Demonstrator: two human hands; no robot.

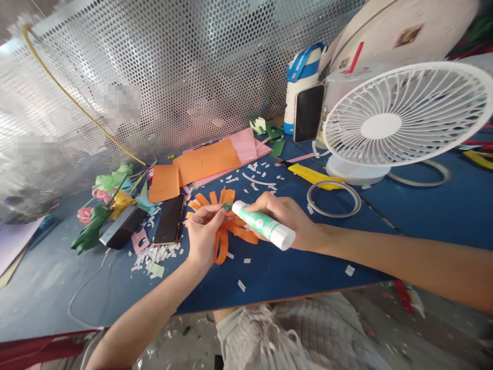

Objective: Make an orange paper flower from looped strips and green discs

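My right hand [287,218] is wrapped round a white and green glue stick [265,226], tilted with its tip up to the left. That tip meets or nearly meets a small green paper piece [227,206], pinched between the thumb and fingers of my left hand [206,228]. Under and behind both hands lies an orange paper flower [221,244] with looped strips for petals; its middle is partly hidden by my fingers.
Left of my hands lie a black phone [169,220], a dark box-shaped device [123,227] and paper flowers [92,226]. Orange paper sheets [208,162] lie behind. On the right are a yellow cutter [314,176], a tape roll [334,199] and a white fan [381,126].
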